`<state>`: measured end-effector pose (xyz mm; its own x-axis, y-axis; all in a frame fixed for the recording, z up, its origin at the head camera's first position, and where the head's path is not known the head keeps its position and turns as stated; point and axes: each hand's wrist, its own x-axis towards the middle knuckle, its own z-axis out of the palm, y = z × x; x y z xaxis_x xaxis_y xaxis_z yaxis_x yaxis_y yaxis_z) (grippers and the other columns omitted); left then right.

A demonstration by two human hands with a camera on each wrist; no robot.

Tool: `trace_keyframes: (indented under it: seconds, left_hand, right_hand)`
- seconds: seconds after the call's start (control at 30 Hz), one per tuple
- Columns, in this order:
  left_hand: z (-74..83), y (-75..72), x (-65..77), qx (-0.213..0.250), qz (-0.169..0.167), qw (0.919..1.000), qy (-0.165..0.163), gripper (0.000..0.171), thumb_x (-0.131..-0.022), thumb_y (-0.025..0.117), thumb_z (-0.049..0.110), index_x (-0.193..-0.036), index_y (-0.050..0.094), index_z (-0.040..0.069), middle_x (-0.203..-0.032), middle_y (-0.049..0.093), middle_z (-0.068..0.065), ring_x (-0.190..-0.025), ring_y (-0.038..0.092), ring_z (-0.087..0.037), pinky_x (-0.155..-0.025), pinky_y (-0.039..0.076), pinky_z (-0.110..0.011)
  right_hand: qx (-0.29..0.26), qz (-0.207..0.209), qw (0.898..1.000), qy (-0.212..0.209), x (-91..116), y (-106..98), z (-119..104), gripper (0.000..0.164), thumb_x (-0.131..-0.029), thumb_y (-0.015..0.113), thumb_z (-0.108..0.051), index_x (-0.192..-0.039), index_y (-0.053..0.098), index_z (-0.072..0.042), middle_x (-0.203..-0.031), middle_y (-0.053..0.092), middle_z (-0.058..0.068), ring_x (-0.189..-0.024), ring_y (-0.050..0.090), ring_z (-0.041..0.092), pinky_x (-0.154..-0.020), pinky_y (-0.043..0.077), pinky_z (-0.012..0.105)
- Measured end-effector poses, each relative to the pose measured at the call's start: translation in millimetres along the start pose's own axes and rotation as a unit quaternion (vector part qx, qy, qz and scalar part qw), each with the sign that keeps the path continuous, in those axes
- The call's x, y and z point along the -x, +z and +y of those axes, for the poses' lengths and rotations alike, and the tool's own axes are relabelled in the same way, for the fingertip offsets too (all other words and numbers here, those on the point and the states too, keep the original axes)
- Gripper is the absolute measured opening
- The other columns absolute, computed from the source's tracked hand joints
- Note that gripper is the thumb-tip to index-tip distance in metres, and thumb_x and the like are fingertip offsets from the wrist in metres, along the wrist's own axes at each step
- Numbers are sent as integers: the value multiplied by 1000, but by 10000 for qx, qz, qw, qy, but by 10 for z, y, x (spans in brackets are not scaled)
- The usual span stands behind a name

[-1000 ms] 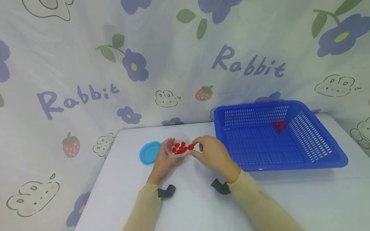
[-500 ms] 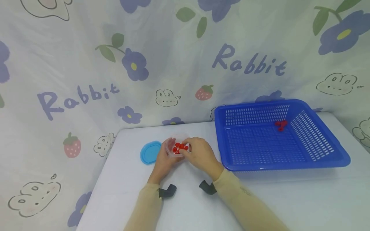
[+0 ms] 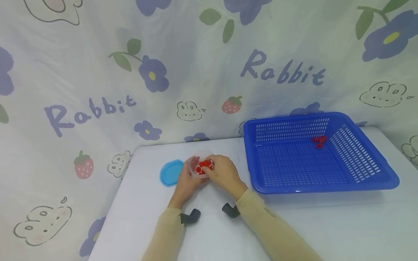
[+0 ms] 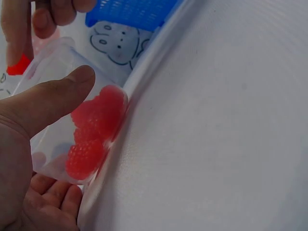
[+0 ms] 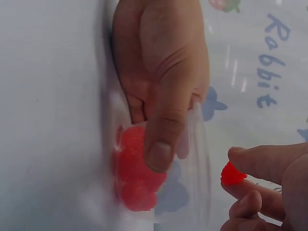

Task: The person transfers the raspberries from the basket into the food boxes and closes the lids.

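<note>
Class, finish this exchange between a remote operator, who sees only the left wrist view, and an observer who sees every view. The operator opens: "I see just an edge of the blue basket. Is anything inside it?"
Observer: Yes. Small red pieces lie in the blue basket, near its far right corner.
Operator: Is any lid lying about?
Observer: A light blue lid lies on the white table, left of the left hand.
Operator: What is that bit of red at my top left?
Observer: The right wrist view shows a raspberry pinched between fingers of the right hand.
</note>
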<state>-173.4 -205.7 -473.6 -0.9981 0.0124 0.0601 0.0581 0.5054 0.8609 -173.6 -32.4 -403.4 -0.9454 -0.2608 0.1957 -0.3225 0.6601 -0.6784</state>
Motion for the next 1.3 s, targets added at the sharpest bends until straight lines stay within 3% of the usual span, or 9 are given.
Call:
trace_keyframes:
  seconds: [0.27, 0.5, 0.8, 1.3]
  left_hand:
    - [22, 9, 3, 6, -11, 10000, -4, 95, -63, 79, 53, -141, 29, 28, -138, 41, 17, -130, 35, -10, -102, 36, -44]
    - [49, -32, 5, -30, 3, 9998, 174, 94, -66, 80, 46, -142, 28, 24, -140, 41, 10, -131, 35, -17, -101, 36, -48]
    - [49, -27, -19, -63, 25, 9999, 124, 94, -65, 81, 46, -141, 28, 26, -138, 42, 13, -130, 35, -14, -101, 36, -48]
    - [125, -29, 42, 59, -78, 9999, 53, 92, -69, 79, 43, -142, 29, 22, -140, 42, 9, -132, 34, -16, -103, 33, -49]
  right_hand:
    - [29, -12, 10000, -31, -20, 70, 70, 28, -82, 69, -24, -108, 68, -14, -68, 53, -6, -65, 50, 12, -58, 45, 20]
    - [23, 51, 9998, -188, -65, 142, 122, 27, -82, 69, -25, -107, 68, -15, -68, 54, -7, -64, 49, 11, -57, 44, 19]
    - [-107, 90, 9995, -274, -73, 133, 136, 27, -83, 68, -24, -107, 68, -12, -68, 52, -5, -62, 48, 12, -54, 43, 21]
    - [-31, -56, 9999, -104, -50, 158, 147, 25, -83, 68, -24, -105, 68, -12, -72, 55, -5, -68, 50, 12, -60, 45, 21]
